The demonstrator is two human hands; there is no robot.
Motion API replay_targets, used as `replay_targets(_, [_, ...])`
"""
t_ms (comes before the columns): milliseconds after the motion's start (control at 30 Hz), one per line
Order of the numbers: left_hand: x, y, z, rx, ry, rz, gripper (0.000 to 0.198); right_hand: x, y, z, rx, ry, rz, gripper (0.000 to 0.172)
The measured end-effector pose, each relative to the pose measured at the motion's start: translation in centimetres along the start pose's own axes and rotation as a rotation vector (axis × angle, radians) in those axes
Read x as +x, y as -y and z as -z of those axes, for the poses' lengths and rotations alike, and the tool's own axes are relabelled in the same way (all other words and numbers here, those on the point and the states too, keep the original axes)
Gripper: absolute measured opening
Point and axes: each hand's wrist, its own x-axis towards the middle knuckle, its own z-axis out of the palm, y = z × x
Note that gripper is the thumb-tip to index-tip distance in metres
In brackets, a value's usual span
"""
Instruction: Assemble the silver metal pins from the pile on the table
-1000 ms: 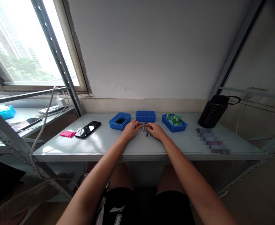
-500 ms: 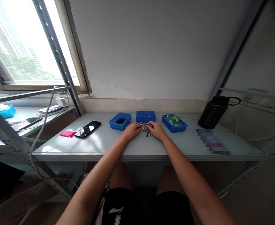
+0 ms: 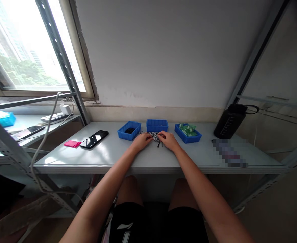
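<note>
A loose pile of small metal pieces, which look like screws [image 3: 154, 136], lies on the grey table [image 3: 118, 155] between my hands. My left hand [image 3: 142, 141] rests at the pile's left side, its fingers curled in and closed; whatever they hold is too small to name. At the right side, my right hand [image 3: 167, 139] has thumb and fingertips pinched together over the pile, and what is in the pinch cannot be made out. Behind the pile stands a blue bin [image 3: 157, 125]. Another blue bin [image 3: 124, 135], left of it, contains small black parts [image 3: 130, 130].
To the right, a third blue bin [image 3: 194, 139] holds green-and-white packets [image 3: 187, 129]. A black bottle [image 3: 229, 121] stands at the far right, behind a blurred-out item [image 3: 229, 153]. On the left lie a phone [image 3: 94, 139] and a pink item [image 3: 72, 144]. A white cable [image 3: 45, 135] hangs by the shelf post.
Both hands stay at the pile in almost the same pose. The whole view has shifted very slightly; no object has visibly moved.
</note>
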Motion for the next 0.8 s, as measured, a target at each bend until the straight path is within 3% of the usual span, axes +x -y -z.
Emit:
replay_targets(433, [-0.03,-0.01,-0.03,-0.015,-0.025,-0.013,0.025,-0.08,0.16,0.05,-0.010,-0.005,-0.004,0.022])
replay_targets(800, [-0.02,-0.56,0.42,-0.039,-0.098,-0.018,0.029,-0.34,0.45,0.27,-0.094,0.093,0.019,0.020])
